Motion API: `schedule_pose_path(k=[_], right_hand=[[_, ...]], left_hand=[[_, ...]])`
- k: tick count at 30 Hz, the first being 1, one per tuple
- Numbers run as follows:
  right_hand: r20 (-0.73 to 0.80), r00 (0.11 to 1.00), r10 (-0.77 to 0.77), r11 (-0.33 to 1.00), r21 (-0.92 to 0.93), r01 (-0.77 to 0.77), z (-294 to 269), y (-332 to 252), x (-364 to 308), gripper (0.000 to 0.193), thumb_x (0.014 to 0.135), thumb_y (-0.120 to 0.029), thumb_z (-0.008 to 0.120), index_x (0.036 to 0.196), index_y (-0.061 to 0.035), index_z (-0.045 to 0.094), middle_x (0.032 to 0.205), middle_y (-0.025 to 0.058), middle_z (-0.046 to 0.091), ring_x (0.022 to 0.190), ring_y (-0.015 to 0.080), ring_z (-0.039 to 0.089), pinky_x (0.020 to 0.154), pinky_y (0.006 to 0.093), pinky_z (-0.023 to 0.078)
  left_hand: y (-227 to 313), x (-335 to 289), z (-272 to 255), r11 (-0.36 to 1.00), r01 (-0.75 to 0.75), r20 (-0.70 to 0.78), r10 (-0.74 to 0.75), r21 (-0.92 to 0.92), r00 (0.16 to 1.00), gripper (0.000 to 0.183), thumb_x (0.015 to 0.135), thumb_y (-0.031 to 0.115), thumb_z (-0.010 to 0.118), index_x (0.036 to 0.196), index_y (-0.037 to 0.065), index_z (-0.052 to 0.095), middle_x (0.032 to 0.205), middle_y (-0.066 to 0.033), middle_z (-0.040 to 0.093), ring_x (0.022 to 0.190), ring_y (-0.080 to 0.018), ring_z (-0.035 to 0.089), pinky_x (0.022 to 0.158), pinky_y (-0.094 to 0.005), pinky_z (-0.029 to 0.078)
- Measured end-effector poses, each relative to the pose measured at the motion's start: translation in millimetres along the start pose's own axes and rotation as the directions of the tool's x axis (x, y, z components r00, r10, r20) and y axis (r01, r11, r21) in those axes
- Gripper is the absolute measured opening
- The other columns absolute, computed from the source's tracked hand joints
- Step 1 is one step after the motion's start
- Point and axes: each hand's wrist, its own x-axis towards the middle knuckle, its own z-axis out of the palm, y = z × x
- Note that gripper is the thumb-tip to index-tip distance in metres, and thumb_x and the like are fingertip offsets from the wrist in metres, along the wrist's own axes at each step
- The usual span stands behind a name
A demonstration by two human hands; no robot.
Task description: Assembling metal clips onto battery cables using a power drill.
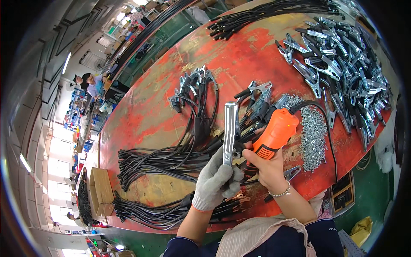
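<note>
My left hand (215, 183), in a grey knit glove, is closed round the lower end of a silver metal spring clamp (230, 128) that stands upright. My bare right hand (270, 168) grips an orange electric screwdriver (275, 133) with a black cord at its upper end. Its nose points down and left toward the clamp's base; the tip is hidden between my hands. Behind them lie more spring clamps (260, 103) with black handles. Small metal fasteners (313, 139) are heaped just right of the screwdriver.
A large heap of spring clamps (338, 70) covers the table's right side. Black cable bundles (147, 165) lie at left, some ending in clamps (198, 79), others in copper lugs (242, 198). More cables (265, 17) lie far back. A cardboard box (101, 192) stands at the left edge. People (92, 83) are distant.
</note>
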Motion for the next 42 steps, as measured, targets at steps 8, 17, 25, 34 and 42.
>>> schedule_pose_path(k=[8, 17, 25, 34, 42], right_hand=[[0.076, 0.996, 0.045, 0.998, 0.03, -0.048, 3.0, 1.6, -1.3, 0.048, 0.075, 0.008, 0.072, 0.116, -0.0044, 0.048, 0.094, 0.0048, 0.063, 0.089, 0.0117, 0.063, 0.077, 0.0261, 0.054], [0.23, 0.973, 0.022, 0.991, -0.133, 0.009, -2.4, -10.6, 3.2, 0.055, 0.073, 0.006, 0.074, 0.119, -0.0027, 0.046, 0.096, 0.0058, 0.063, 0.088, 0.0113, 0.062, 0.076, 0.026, 0.053], [0.109, 0.779, -0.617, 0.785, 0.013, 0.62, 5.5, -72.1, -10.3, 0.053, 0.073, 0.003, 0.07, 0.116, -0.0115, 0.043, 0.108, 0.0051, 0.052, 0.07, 0.0131, 0.053, 0.066, 0.0311, 0.044], [0.096, 0.598, -0.796, 0.596, 0.302, 0.744, 2.4, -90.2, -17.8, 0.08, 0.071, 0.004, 0.069, 0.137, -0.0227, 0.033, 0.112, 0.001, 0.042, 0.064, 0.0077, 0.048, 0.057, 0.0248, 0.041], [0.014, 0.616, -0.787, 0.606, 0.202, 0.769, 13.1, -78.6, -20.5, 0.058, 0.088, -0.033, 0.055, 0.134, -0.0235, 0.022, 0.112, 0.0074, 0.046, 0.074, 0.017, 0.049, 0.067, 0.0375, 0.042]], left_hand=[[-3.2, 5.2, -1.3, 0.997, 0.052, 0.091, -0.048, -0.049, 0.995, 0.068, 0.085, 0.03, 0.068, 0.139, 0.006, 0.034, 0.087, -0.0033, 0.054, 0.058, -0.0081, 0.049, 0.042, -0.0185, 0.033], [-8.6, 6.3, -6.8, 0.999, -0.024, 0.114, 0.028, -0.034, 0.993, 0.062, 0.084, 0.016, 0.066, 0.135, 0.005, 0.034, 0.1, -0.0098, 0.054, 0.07, -0.0137, 0.057, 0.044, -0.0206, 0.041], [-13.6, 16.2, 5.0, 0.981, -0.192, -0.12, 0.193, 0.019, 0.974, 0.055, 0.087, 0.008, 0.057, 0.134, -0.003, 0.03, 0.124, -0.0176, 0.049, 0.092, -0.0196, 0.064, 0.056, -0.0252, 0.058], [-18.6, 25.6, 4.9, 0.977, -0.204, -0.134, 0.212, 0.065, 0.968, 0.057, 0.091, 0.006, 0.053, 0.14, -0.001, 0.025, 0.13, -0.0155, 0.047, 0.093, -0.0188, 0.062, 0.059, -0.0218, 0.054], [-22.7, 28.4, 8.3, 0.967, -0.22, -0.197, 0.241, 0.125, 0.95, 0.051, 0.092, 0.005, 0.051, 0.137, -0.001, 0.027, 0.126, -0.0137, 0.048, 0.09, -0.017, 0.062, 0.057, -0.0223, 0.052]])
